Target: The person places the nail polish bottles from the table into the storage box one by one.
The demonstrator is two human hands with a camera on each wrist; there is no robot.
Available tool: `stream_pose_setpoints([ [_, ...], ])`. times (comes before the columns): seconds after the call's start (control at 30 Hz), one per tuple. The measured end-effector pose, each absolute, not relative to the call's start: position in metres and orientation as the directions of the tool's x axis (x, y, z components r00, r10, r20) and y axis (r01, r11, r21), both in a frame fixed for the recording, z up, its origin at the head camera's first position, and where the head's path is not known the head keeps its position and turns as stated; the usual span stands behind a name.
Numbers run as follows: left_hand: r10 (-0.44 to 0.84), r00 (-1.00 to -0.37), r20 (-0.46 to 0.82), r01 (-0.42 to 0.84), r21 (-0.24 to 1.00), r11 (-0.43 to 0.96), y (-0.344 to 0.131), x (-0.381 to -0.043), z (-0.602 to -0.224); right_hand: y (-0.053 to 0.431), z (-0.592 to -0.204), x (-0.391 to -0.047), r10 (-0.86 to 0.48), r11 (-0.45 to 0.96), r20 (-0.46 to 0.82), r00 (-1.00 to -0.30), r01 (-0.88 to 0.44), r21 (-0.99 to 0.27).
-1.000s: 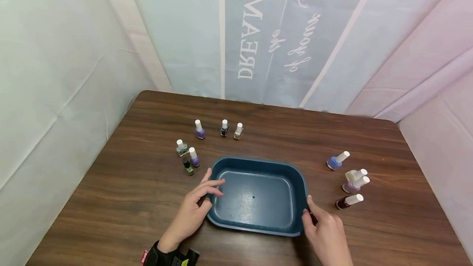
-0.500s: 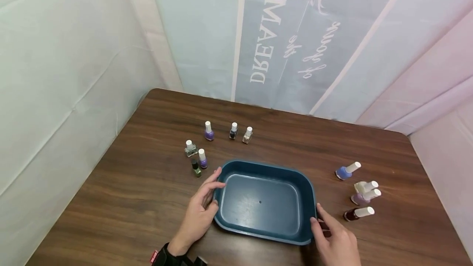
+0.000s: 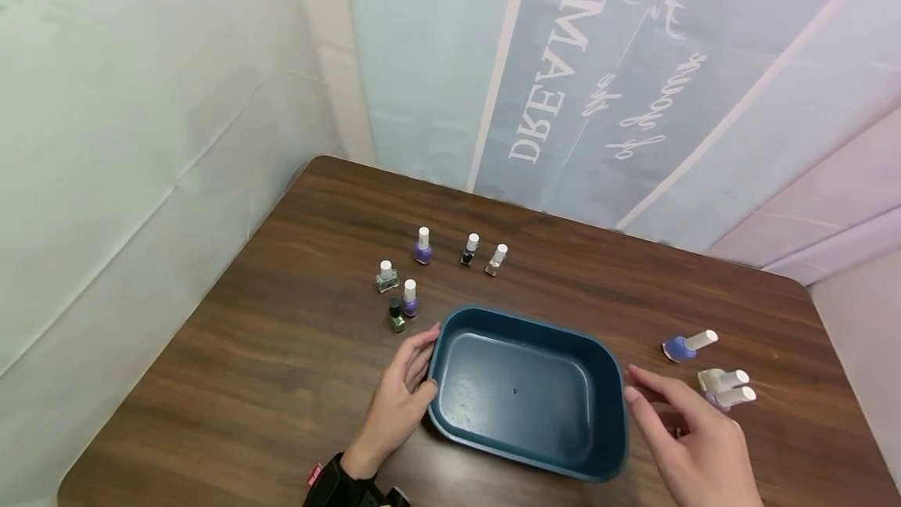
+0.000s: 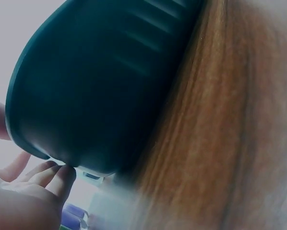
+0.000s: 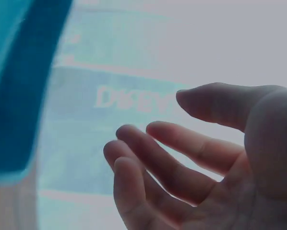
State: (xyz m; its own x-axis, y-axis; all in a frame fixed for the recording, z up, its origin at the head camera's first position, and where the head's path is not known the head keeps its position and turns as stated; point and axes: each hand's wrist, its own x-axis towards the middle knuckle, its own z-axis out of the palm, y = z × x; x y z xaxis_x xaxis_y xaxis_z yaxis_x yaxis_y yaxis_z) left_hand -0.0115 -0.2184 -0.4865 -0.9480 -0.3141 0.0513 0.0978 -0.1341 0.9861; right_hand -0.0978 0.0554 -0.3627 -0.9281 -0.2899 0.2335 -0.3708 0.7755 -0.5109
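A dark blue plastic tray (image 3: 521,456) sits near the front of the wooden table, with nothing in it. My left hand (image 3: 397,405) grips its left end, thumb at the rim and fingers against the outer wall. In the left wrist view the fingertips press on the wall of the tray (image 4: 86,86). Just off the right end is my right hand (image 3: 697,436), its fingers loosely bent and apart from the thumb. A gap shows between the right hand (image 5: 182,163) and the tray (image 5: 23,96) in the right wrist view.
Left of the tray stand a green nail polish bottle (image 3: 397,318), a purple one (image 3: 411,305) and a clear one (image 3: 387,280). Several more line the back. To the right, a blue bottle (image 3: 680,349) and a cream one (image 3: 714,379) are near the right hand. Fabric hangs behind the table.
The right hand has let go of the tray's right end and moved slightly away. Left fingers have shifted from over the rim to the outer wall. The head view has turned left.
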Motion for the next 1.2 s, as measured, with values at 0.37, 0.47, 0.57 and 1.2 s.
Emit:
stream_pose_setpoints([
  [0.37,-0.278,-0.960,0.021,0.070,0.984,-0.167,-0.219,-0.013,-0.489,-0.011,-0.337,-0.140,-0.490,0.627,0.286,-0.823,-0.561,-0.541],
  [0.47,-0.275,-0.961,0.019,0.069,0.982,-0.173,-0.219,-0.012,-0.490,-0.029,-0.342,-0.159,-0.526,0.585,0.260,-0.810,-0.566,-0.580],
  [0.57,-0.281,-0.959,0.028,0.080,0.982,-0.173,-0.220,-0.012,-0.490,-0.045,-0.346,-0.174,-0.537,0.548,0.208,-0.817,-0.526,-0.650],
  [1.2,-0.296,-0.954,0.049,0.108,0.977,-0.186,-0.218,-0.012,-0.491,-0.103,-0.398,-0.234,-0.402,0.615,-0.133,-0.906,-0.160,-0.772],
])
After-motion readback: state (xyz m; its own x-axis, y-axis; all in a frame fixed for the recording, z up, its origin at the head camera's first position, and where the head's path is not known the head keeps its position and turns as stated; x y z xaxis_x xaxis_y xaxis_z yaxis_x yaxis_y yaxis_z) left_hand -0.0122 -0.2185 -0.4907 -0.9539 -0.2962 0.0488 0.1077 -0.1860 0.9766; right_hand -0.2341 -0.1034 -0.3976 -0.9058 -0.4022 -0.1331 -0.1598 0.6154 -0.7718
